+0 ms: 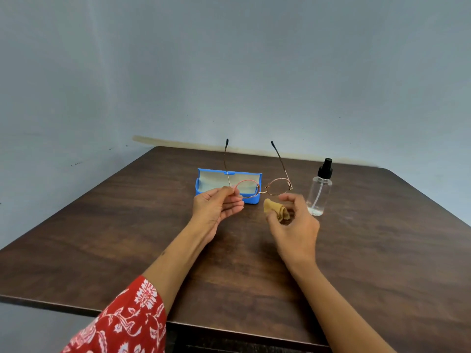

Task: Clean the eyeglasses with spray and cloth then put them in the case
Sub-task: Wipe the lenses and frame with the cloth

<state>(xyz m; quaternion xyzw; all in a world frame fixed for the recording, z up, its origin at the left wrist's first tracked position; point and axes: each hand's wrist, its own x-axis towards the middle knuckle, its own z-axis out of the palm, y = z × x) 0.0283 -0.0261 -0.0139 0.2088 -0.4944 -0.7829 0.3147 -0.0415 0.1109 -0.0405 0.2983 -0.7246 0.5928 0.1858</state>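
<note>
The eyeglasses (263, 188) are held above the table (127, 225), pinched at the rim by the left hand (216, 206), temples unfolded. A bunched tan cloth (276, 212) is held in the right hand (293, 220), close under the lenses. The spray bottle (319, 191) stands to the right, untouched. The blue case (204, 184) lies open behind. Wiping appears underway; folding and casing are left.

Your sleeve (127, 324) is red with a white floral print. The counter (127, 225) shows dark brown wood grain. The case (252, 200) is bright blue with a pale lining. The eyeglasses (265, 187) have thin copper-gold rims and black temple tips. The cloth (274, 208) is tan. The spray bottle (318, 192) is clear with a black pump. The wall (229, 72) is grey-blue.
</note>
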